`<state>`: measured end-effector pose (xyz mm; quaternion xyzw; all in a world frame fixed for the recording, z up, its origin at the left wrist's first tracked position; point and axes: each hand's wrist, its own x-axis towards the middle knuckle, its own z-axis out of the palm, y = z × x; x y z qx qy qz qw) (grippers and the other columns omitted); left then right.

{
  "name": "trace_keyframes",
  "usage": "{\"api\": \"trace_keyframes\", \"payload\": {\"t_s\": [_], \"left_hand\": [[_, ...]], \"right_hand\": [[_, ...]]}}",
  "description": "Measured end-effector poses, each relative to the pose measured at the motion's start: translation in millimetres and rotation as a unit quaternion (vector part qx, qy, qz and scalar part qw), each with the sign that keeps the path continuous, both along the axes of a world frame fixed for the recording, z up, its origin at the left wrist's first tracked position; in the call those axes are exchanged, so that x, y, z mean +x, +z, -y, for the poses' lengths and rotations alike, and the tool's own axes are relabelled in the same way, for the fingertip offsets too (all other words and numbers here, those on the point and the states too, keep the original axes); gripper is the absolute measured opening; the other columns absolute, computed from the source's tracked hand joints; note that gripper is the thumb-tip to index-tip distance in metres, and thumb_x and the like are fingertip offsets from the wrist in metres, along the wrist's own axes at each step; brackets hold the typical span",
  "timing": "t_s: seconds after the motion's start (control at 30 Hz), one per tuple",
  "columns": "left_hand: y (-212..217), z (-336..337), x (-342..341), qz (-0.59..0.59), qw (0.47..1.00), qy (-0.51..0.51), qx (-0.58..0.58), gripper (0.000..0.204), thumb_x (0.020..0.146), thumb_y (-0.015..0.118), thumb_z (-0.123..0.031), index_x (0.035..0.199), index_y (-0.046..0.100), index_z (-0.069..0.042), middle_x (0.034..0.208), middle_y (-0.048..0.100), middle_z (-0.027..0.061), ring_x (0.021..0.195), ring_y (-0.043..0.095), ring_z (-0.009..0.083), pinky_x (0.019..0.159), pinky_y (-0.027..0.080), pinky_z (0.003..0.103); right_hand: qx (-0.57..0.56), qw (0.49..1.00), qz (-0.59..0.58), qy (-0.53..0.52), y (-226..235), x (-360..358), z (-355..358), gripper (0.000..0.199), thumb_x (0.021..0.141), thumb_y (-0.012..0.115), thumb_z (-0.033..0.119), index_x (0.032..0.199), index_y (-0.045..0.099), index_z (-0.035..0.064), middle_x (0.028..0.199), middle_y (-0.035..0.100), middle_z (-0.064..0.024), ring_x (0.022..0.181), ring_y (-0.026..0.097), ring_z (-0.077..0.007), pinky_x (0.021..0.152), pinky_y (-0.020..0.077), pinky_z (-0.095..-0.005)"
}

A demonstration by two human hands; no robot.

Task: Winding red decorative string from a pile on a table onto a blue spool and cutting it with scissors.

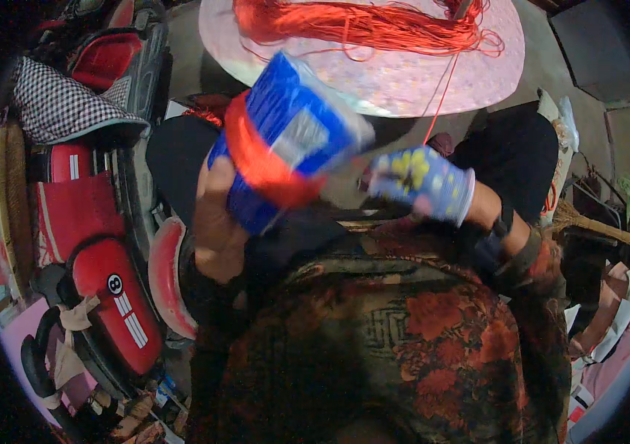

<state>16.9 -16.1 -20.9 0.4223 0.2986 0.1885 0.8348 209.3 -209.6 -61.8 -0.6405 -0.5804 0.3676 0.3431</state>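
In my bare left hand (217,214) is a blue block-shaped packet (285,100) in shiny wrapping, tilted above my lap. A thick band of orange-red cord (259,152) is wound around its middle. My left fingers are closed on the packet's lower left side. My right hand (422,181) wears a blue patterned glove with a yellow flower and stays apart from the packet, to its right. A single red strand (442,100) runs from the table down to this glove, where the fingers look curled in; motion blurs their tips.
On a round pink table (404,85) ahead lies a big skein of red cord (352,28). Red padded seats (119,303) and a checked cloth (71,103) fill the left side. At the right are a straw hand broom (592,226) and crumpled paper (614,311).
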Motion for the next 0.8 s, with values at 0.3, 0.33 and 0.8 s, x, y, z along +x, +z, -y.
{"api": "trace_keyframes", "payload": {"t_s": [0.3, 0.33, 0.8], "left_hand": [[-18, 2, 8, -0.163, 0.902, -0.355, 0.185, 0.062, 0.064, 0.084, -0.024, 0.116, 0.056, -0.003, 0.098, 0.062, 0.0037, 0.087, 0.061, 0.0121, 0.081, 0.050, 0.028], [-17, 2, 6, -0.100, 0.921, -0.345, 0.147, 0.057, 0.067, 0.082, -0.024, 0.113, 0.058, -0.003, 0.097, 0.063, 0.0044, 0.087, 0.062, 0.0133, 0.080, 0.050, 0.029], [-24, -6, 6, -0.186, 0.916, -0.185, 0.303, 0.049, 0.069, 0.080, -0.025, 0.109, 0.060, -0.003, 0.094, 0.061, 0.0021, 0.085, 0.058, 0.0112, 0.079, 0.049, 0.030]], "right_hand": [[0.065, 0.998, 0.021, 0.005, 41, 26, -30, 0.021, 0.085, 0.066, 0.029, 0.085, 0.066, 0.0078, 0.075, 0.065, -0.0116, 0.068, 0.063, -0.0306, 0.062, 0.0501, -0.0355], [0.039, 0.997, -0.049, -0.034, 32, 30, -30, 0.023, 0.087, 0.064, 0.029, 0.089, 0.066, 0.0069, 0.079, 0.067, -0.0107, 0.070, 0.064, -0.0283, 0.065, 0.0505, -0.0340], [0.163, 0.972, 0.142, 0.085, 47, 0, -17, 0.014, 0.086, 0.065, 0.025, 0.083, 0.066, 0.0110, 0.072, 0.062, -0.0115, 0.066, 0.063, -0.0295, 0.059, 0.0496, -0.0383]]}}
